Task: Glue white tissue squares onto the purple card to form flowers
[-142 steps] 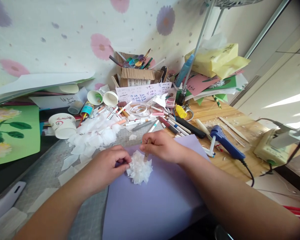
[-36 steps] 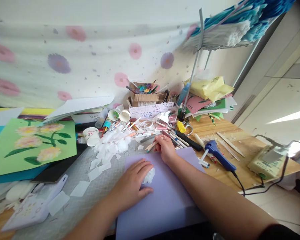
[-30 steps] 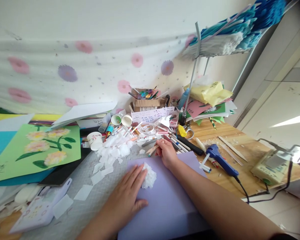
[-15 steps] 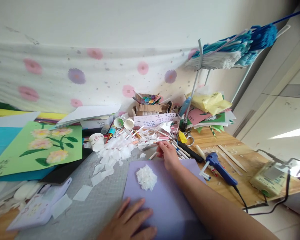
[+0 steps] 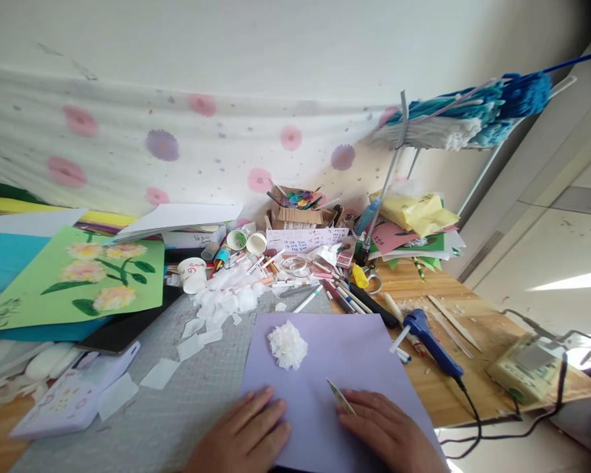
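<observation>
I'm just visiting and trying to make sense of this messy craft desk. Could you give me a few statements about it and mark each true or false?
1. A white tissue-paper flower lies on the lilac paper sheet. True.
2. The right hand holds a thin green pencil-like stick. True.
3. The left hand is pinching the flower. False: it rests flat at the sheet's near edge, apart from the flower.
4. The blue glue gun lies left of the sheet. False: it lies to the right, on the wooden tabletop.

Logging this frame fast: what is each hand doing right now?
Left hand: open, flat on the lavender paper sheet, holding nothing.
Right hand: closed on a thin green-tipped stick, resting on the same sheet.
</observation>
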The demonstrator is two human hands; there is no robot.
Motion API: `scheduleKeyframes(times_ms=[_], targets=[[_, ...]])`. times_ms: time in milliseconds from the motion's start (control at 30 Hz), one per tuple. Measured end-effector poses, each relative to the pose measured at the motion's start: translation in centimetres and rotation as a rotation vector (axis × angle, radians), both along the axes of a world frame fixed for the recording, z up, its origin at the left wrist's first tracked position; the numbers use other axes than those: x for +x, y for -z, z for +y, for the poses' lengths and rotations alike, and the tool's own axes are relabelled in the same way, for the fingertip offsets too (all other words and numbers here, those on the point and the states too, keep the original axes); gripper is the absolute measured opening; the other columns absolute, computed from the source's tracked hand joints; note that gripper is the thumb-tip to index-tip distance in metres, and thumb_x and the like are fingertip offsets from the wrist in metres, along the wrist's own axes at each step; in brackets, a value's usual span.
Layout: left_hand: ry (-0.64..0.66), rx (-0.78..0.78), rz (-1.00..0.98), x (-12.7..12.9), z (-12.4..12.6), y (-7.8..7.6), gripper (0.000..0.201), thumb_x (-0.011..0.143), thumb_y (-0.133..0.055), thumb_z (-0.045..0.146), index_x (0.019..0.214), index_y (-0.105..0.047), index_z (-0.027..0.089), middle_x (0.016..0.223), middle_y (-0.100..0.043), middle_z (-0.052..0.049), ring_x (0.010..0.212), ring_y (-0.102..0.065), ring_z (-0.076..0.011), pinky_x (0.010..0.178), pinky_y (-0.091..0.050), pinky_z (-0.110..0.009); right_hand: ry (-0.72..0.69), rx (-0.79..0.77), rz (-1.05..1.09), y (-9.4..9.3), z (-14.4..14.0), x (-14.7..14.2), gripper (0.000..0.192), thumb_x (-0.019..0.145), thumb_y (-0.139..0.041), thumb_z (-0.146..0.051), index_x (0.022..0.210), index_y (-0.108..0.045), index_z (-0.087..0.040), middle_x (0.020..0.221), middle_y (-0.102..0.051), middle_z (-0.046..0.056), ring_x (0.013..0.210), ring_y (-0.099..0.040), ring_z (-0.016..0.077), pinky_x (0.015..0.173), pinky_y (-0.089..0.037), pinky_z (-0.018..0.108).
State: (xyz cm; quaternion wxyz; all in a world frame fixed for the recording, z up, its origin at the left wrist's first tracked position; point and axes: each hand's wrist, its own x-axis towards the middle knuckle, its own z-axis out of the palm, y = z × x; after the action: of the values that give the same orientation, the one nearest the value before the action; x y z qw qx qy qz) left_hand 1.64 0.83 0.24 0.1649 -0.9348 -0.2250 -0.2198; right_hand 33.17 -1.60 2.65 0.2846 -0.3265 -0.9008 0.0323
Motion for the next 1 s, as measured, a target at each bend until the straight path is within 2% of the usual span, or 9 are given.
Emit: scheduleKeyframes(times_ms=[100,200,300,500,600,667,733,867,1000], targets=[[-0.082,-0.026,-0.055,0.3,-0.4,-0.2,0.036,0.092,-0.037,0.022,0.120,-0.058,0.029,0.124,-0.063,0.004,0.120,-0.053,-0.0165,0.105,-0.041,-0.027,0.002,0.043,-0.071,0.3,0.5,0.2,0.045,0.091,-0.049,-0.038,0.135,-0.043,-0.029,0.117,-0.067,0.005,0.109,-0.063,0.0253,0.091,-0.053,0.036],[-0.187,-0.116,-0.073,0.5,-0.7,-1.0,0.040,0.091,-0.036,0.023,0.125,-0.055,0.032,0.128,-0.060,0.004,0.123,-0.050,-0.0176,0.105,-0.041,-0.029,0.035,-0.015,-0.129,-1.1,1.1,-0.6,0.056,0.082,-0.058,-0.051,0.129,-0.051,-0.023,0.119,-0.066,0.010,0.111,-0.061,0.0283,0.093,-0.051,0.039],[-0.236,-0.129,0.013,0.2,-0.2,-2.0,0.043,0.089,-0.039,0.022,0.129,-0.051,0.035,0.137,-0.052,0.004,0.124,-0.049,-0.0198,0.101,-0.045,-0.031,0.124,-0.095,-0.113,-1.9,1.4,-1.4,0.057,0.079,-0.059,-0.056,0.122,-0.057,-0.019,0.121,-0.064,0.012,0.115,-0.058,0.0292,0.096,-0.048,0.041],[-0.039,-0.098,0.079,-0.2,1.8,-3.1,0.049,0.084,-0.056,0.048,0.131,-0.048,0.040,0.134,-0.055,0.004,0.117,-0.056,-0.0195,0.092,-0.050,-0.023,0.150,-0.111,-0.085,-0.7,1.2,-1.8,0.054,0.081,-0.057,-0.053,0.123,-0.057,-0.019,0.123,-0.063,0.011,0.119,-0.055,0.0282,0.101,-0.045,0.042],[-0.110,-0.170,0.037,0.1,1.7,-2.5,0.043,0.084,-0.059,0.036,0.125,-0.052,0.046,0.135,-0.053,0.007,0.121,-0.053,-0.0216,0.097,-0.048,-0.031,0.146,-0.121,-0.085,-1.0,1.2,-1.7,0.061,0.076,-0.060,-0.060,0.123,-0.058,-0.020,0.121,-0.064,0.010,0.118,-0.056,0.0299,0.099,-0.046,0.043],[-0.179,-0.204,0.029,0.2,1.4,-2.3,0.048,0.081,-0.061,0.024,0.122,-0.053,0.049,0.136,-0.052,0.009,0.124,-0.050,-0.0238,0.098,-0.047,-0.037,0.143,-0.161,-0.099,-1.8,1.4,-1.7,0.070,0.071,-0.062,-0.063,0.124,-0.057,-0.018,0.120,-0.065,0.013,0.114,-0.058,0.0317,0.095,-0.049,0.044],[-0.176,-0.208,0.076,0.3,1.4,-2.6,0.052,0.078,-0.065,0.025,0.123,-0.052,0.049,0.137,-0.050,0.008,0.124,-0.049,-0.0256,0.096,-0.049,-0.040,0.186,-0.221,-0.128,-2.7,2.0,-2.0,0.066,0.074,-0.063,-0.056,0.126,-0.056,-0.014,0.122,-0.063,0.016,0.113,-0.059,0.0323,0.092,-0.051,0.044],[-0.079,-0.162,0.124,0.0,1.8,-4.0,0.046,0.080,-0.062,0.046,0.125,-0.053,0.041,0.136,-0.052,0.003,0.120,-0.054,-0.0242,0.094,-0.051,-0.034,0.371,-0.303,-0.163,-3.5,3.4,-3.1,0.053,0.080,-0.060,-0.030,0.129,-0.054,-0.012,0.128,-0.058,0.017,0.118,-0.055,0.0323,0.096,-0.048,0.048],[-0.064,-0.197,0.044,-0.1,1.7,-4.2,0.034,0.085,-0.056,0.044,0.117,-0.060,0.038,0.131,-0.057,0.006,0.121,-0.053,-0.0201,0.099,-0.047,-0.029,0.395,-0.178,-0.057,-3.2,3.3,-3.4,0.047,0.079,-0.059,-0.020,0.125,-0.056,-0.016,0.123,-0.062,0.015,0.111,-0.058,0.0304,0.092,-0.051,0.046]])
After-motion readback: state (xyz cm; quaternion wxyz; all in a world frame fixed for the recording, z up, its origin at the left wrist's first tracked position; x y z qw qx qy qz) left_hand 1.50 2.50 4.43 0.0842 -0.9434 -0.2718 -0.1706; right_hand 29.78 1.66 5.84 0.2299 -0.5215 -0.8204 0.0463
